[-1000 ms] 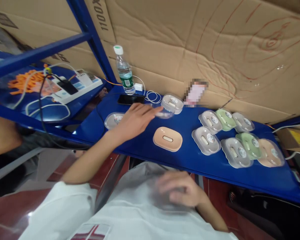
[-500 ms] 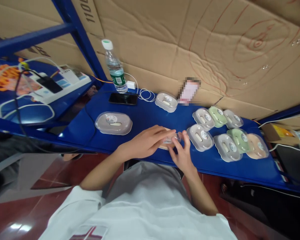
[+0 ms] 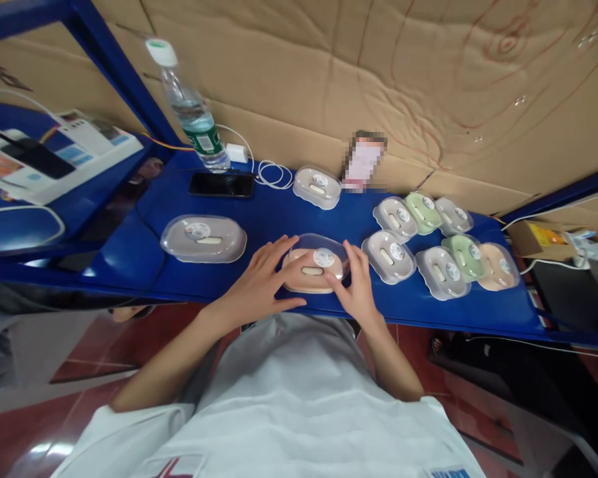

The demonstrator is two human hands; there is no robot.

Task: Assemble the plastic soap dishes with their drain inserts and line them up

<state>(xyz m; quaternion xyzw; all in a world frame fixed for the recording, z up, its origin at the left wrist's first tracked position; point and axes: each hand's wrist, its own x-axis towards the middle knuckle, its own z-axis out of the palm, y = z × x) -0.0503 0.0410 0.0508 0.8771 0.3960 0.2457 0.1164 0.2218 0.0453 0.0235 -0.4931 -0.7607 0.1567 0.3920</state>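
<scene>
A peach oval plastic box lies near the table's front edge, a pale elongated piece in its middle. Over it sits a clear domed lid with a round white sticker; whether the lid is pressed fully down I cannot tell. My left hand is at the box's left end, its fingers spread, one reaching across the lid and the thumb apart in front. Around the right end my right hand curls, fingers on the lid's far side and thumb at the front, gripping the lid.
Several similar lidded boxes in grey, green and peach stand at the right. One grey box is at the left, another at the back. A water bottle, a black phone and a white cable are back left.
My hands have moved apart to the two ends of the peach box. The clear lid, formerly between my fingers, now covers the box. The view has shifted slightly.
</scene>
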